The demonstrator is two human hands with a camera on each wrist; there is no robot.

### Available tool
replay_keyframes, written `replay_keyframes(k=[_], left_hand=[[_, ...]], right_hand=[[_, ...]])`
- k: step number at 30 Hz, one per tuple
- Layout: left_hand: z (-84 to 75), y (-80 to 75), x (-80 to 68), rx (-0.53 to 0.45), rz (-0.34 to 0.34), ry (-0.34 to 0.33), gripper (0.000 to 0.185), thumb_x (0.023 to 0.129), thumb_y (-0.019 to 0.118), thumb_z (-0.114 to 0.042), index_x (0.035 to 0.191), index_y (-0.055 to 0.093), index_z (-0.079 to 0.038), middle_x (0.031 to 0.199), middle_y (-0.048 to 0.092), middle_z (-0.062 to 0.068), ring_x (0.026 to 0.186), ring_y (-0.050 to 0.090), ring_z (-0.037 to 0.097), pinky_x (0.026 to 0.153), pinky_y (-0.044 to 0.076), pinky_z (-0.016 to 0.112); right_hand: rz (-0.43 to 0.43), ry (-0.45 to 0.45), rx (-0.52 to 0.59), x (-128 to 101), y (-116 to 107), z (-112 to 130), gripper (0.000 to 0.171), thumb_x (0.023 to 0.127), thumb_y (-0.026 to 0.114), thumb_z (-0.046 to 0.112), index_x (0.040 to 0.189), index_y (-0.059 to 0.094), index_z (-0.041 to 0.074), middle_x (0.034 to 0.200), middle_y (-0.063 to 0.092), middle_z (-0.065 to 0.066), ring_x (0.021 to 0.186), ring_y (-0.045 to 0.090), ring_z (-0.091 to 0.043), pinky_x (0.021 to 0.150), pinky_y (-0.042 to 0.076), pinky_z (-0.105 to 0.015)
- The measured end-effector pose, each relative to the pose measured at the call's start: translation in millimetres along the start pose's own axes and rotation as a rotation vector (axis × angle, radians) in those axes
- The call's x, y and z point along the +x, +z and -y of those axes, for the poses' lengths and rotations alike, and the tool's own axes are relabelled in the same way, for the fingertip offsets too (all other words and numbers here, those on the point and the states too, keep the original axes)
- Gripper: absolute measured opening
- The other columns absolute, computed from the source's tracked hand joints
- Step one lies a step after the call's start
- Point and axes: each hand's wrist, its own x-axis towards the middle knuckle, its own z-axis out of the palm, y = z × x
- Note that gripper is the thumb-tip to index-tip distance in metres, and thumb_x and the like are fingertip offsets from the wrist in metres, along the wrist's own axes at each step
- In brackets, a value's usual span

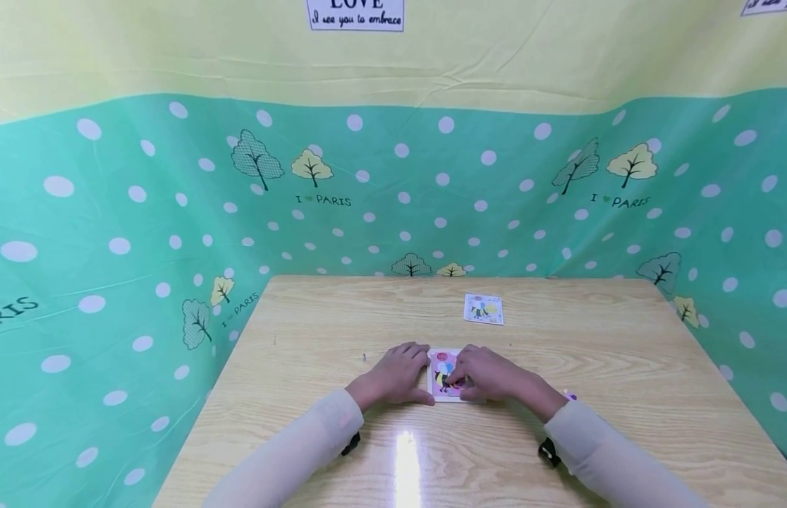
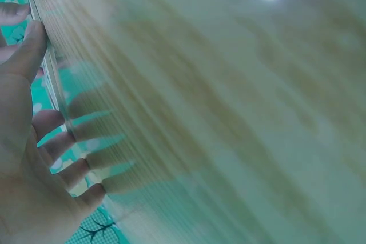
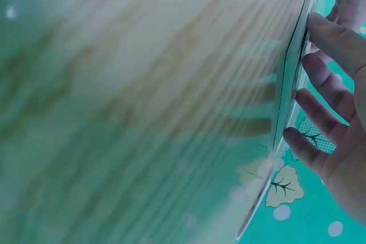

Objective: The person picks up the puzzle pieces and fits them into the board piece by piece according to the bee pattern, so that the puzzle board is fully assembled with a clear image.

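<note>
A small white-edged picture card [image 1: 439, 372] with a pink ground and a black-and-yellow bee lies flat on the table. My left hand [image 1: 398, 374] rests at its left side, thumb by the near corner and fingers by the far one. Over the card's right part lies my right hand [image 1: 491, 374], its index finger touching the bee and its thumb at the near edge. That hand hides the card's right side. In the left wrist view, the left fingers [image 2: 74, 170] touch the tabletop. The right wrist view shows the right fingers [image 3: 323, 107] spread along the card's edge.
A second bee picture [image 1: 484, 309] in paler colours lies farther back on the wooden table [image 1: 330, 310]. A tiny scrap [image 1: 364, 357] sits left of the left hand. Something small and purple [image 1: 571, 396] shows beside the right wrist. A polka-dot cloth [image 1: 381, 176] hangs around the table.
</note>
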Motion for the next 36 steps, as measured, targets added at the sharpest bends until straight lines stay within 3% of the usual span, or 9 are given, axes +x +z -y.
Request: replay_keyframes(k=[10,19,26,36], left_hand=[[-0.7,-0.7,0.0,-0.005,-0.01,0.006,0.08,0.082,0.063,-0.077,0.134,0.056,-0.017,0.16,0.043,0.005,0.148,0.041,0.029,0.12,0.039,0.049],[-0.9,-2.0,-0.3,0.002,-0.002,0.009,0.081,0.083,0.061,-0.078,0.136,0.056,-0.017,0.161,0.042,0.005,0.148,0.041,0.028,0.121,0.039,0.049],[0.0,-1.9,0.1,0.002,-0.001,0.004,0.081,0.083,0.061,-0.078,0.136,0.055,-0.018,0.161,0.042,0.004,0.148,0.041,0.029,0.12,0.039,0.049],[0.7,0.5,-0.2,-0.015,-0.006,0.008,0.081,0.083,0.064,-0.075,0.138,0.056,-0.017,0.161,0.042,0.005,0.149,0.04,0.029,0.122,0.037,0.049]], right_hand=[[-0.025,-0.041,0.017,-3.2,-2.3,0.5,0.008,0.085,0.082,0.028,0.093,0.08,0.03,0.092,0.07,0.017,0.112,0.062,-0.018,0.101,0.052,-0.045],[-0.035,-0.058,0.027,-6.9,-6.1,2.2,0.017,0.094,0.073,0.027,0.11,0.079,0.024,0.103,0.073,0.012,0.112,0.063,-0.017,0.1,0.053,-0.044],[-0.08,0.012,0.056,-15.1,-12.2,-2.6,0.021,0.095,0.071,0.024,0.115,0.077,0.02,0.114,0.074,0.006,0.114,0.063,-0.019,0.103,0.052,-0.046],[-0.111,0.046,0.047,-35.5,-13.5,-20.7,0.02,0.095,0.071,0.023,0.113,0.077,0.018,0.107,0.073,0.006,0.103,0.064,-0.014,0.095,0.056,-0.041]])
